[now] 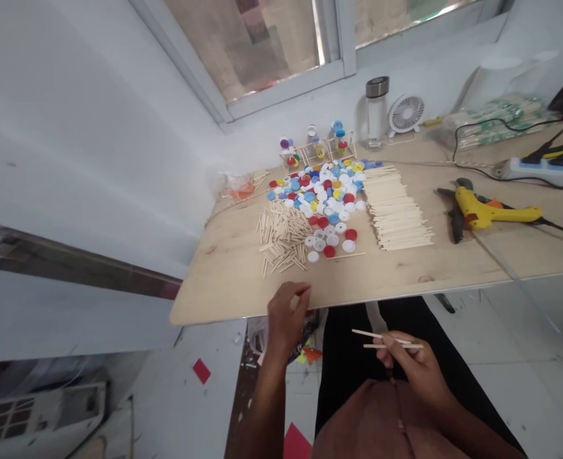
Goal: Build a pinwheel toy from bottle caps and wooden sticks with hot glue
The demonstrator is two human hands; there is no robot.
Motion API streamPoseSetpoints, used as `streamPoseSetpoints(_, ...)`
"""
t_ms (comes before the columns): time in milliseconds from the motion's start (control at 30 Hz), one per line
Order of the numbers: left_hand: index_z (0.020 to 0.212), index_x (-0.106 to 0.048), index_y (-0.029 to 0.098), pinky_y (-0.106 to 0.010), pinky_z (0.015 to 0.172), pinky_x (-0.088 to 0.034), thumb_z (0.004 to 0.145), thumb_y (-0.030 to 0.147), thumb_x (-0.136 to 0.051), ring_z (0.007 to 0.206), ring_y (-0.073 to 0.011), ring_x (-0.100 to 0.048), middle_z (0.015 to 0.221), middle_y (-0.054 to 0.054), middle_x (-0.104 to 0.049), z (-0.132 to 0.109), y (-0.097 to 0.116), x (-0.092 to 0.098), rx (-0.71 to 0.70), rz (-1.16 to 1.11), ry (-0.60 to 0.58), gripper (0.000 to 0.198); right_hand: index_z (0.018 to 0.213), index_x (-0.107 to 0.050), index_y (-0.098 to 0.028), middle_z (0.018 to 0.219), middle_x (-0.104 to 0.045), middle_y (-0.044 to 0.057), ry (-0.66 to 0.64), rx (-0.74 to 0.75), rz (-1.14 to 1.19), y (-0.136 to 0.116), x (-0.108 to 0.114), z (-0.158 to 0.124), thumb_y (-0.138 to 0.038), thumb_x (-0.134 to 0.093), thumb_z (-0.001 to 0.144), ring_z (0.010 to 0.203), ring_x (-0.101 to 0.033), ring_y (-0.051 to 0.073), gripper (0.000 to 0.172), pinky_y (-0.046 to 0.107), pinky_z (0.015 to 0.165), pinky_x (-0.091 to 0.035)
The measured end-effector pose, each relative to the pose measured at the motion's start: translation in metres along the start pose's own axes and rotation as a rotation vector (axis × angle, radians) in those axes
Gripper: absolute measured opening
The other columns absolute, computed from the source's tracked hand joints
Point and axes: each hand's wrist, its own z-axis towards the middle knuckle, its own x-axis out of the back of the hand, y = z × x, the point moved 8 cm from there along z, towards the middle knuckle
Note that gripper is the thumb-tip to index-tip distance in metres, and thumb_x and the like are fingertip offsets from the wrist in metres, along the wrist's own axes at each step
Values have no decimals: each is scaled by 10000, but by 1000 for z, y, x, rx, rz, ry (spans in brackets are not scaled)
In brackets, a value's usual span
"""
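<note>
My right hand [417, 366] is in front of the table edge, above my lap. It pinches two thin wooden sticks [370, 346] that lie nearly side by side. My left hand [285, 315] is at the table's front edge with its fingers curled closed; whatever they may hold is hidden. Just beyond it is a heap of short wooden sticks [284, 239]. Beside that heap spreads a pile of coloured bottle caps [326, 191], mostly white, blue, red and yellow. A single stick [345, 255] rests in front of the caps.
Long wooden sticks [398, 213] form a stack right of the caps. A yellow glue gun [486, 211] lies farther right, near a power strip [534, 169]. Small stick-and-cap models [317, 150], a glass bottle [375, 118] and a white fan [406, 115] stand along the wall.
</note>
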Motion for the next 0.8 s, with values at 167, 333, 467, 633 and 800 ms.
streamPoseSetpoints(167, 1072, -638, 210, -302, 827, -468, 903, 237, -439, 926, -191, -630, 981, -78, -692, 37, 40, -74, -211, 371, -322, 262, 685, -740, -151, 585, -639, 61, 20, 17, 26, 1, 7, -5, -606, -648, 701, 517, -529, 140, 464, 255, 496, -439)
streamPoseSetpoints(333, 1104, -596, 188, -332, 761, -466, 921, 232, -393, 892, -238, -640, 915, -110, -685, 54, 40, -112, -170, 674, -520, 277, 712, -741, -144, 578, -634, 57, 30, 5, 38, 3, 11, -7, -601, -652, 698, 521, -532, 146, 465, 260, 500, -433)
streamPoseSetpoints(467, 1135, -559, 161, -344, 710, -466, 937, 225, -348, 860, -257, -650, 868, -127, -672, 56, 37, -118, -141, 714, -535, 297, 713, -741, -144, 588, -637, 58, 8, 17, 35, 3, 10, -8, -599, -648, 704, 526, -531, 142, 465, 257, 512, -433)
streamPoseSetpoints(633, 1104, -553, 165, -345, 710, -465, 935, 210, -348, 878, -258, -650, 894, -127, -673, 46, 34, -115, -129, 720, -553, 269, 711, -738, -145, 581, -637, 58, 26, 27, 24, 2, 10, -8, -610, -644, 699, 523, -534, 147, 474, 262, 511, -446)
streamPoseSetpoints(800, 1039, -559, 175, -329, 744, -453, 930, 205, -370, 893, -239, -649, 910, -117, -681, 28, 23, -100, -109, 714, -555, 220, 693, -736, -149, 571, -631, 61, 40, 16, -1, 0, 10, -9, -637, -647, 670, 525, -536, 157, 497, 267, 504, -451)
